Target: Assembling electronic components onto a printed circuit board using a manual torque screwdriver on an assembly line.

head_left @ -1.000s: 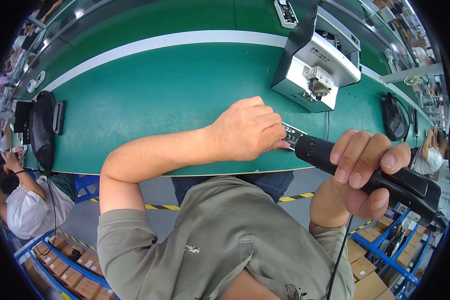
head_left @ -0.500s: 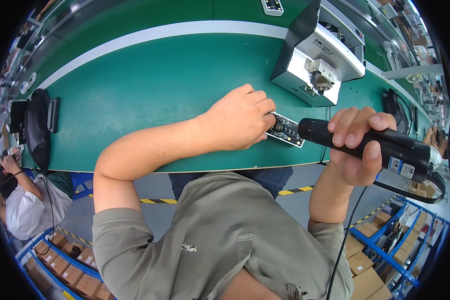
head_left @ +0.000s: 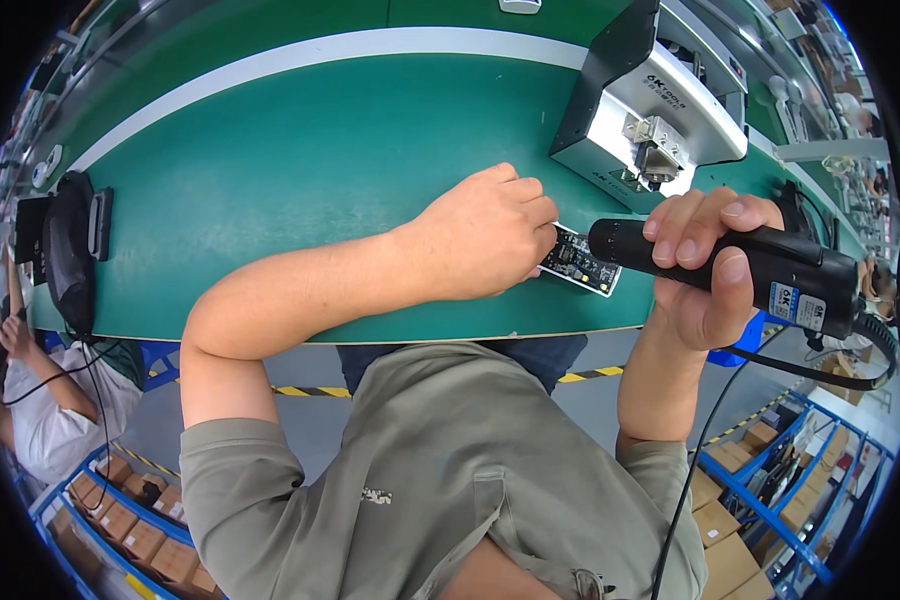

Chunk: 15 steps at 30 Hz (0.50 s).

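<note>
With fingers closed round its left end, my left hand [head_left: 495, 235] grips a small white housing that has a black circuit board [head_left: 582, 262] inside. My right hand [head_left: 715, 265] is wrapped round a black electric screwdriver [head_left: 730, 262], held nearly level. The nose of the screwdriver is over the upper part of the board; its bit is mostly hidden, so I cannot tell whether it touches a screw. A cable curves from the tool's rear end. The housing rests near the front edge of the green table.
A silver and black screw feeder [head_left: 640, 130] stands on the green table [head_left: 300, 180] behind the board. A black bag-like object [head_left: 72, 255] lies at the table's left end. Beyond it sits a person in white [head_left: 65, 400]. Blue racks with boxes [head_left: 135, 530] stand behind me.
The screwdriver's nose has shifted slightly left and up over the board. The view has moved a little, so the feeder appears farther right. My left hand keeps its grip.
</note>
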### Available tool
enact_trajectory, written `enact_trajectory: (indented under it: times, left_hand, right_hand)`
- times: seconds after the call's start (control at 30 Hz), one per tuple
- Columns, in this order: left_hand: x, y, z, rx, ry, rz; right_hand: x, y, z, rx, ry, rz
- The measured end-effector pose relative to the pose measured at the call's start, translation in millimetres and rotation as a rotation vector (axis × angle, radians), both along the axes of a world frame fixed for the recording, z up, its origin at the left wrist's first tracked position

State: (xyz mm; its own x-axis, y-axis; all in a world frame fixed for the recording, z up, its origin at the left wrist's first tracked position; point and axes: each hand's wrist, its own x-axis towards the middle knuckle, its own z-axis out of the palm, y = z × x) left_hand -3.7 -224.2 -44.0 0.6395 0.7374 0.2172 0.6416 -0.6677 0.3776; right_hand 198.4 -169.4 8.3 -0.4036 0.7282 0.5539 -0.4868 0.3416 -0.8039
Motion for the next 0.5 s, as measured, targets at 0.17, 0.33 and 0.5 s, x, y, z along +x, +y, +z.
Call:
enact_trajectory:
  times: [0.17, 0.33, 0.5]
  left_hand:
    - [-1.1, -2.9, 0.3, 0.045, -0.019, 0.010]
    - [-0.9, -3.8, -0.2, 0.054, -0.027, 0.011]
    - [-2.6, -5.8, 5.2, 0.042, -0.006, -0.007]
  right_hand:
    - [-10.6, 2.3, 9.6, -0.021, -0.076, 0.020]
    - [-16.0, 2.0, 9.2, -0.036, -0.024, 0.038]
    - [-10.9, -2.9, 12.0, -0.033, -0.007, 0.007]
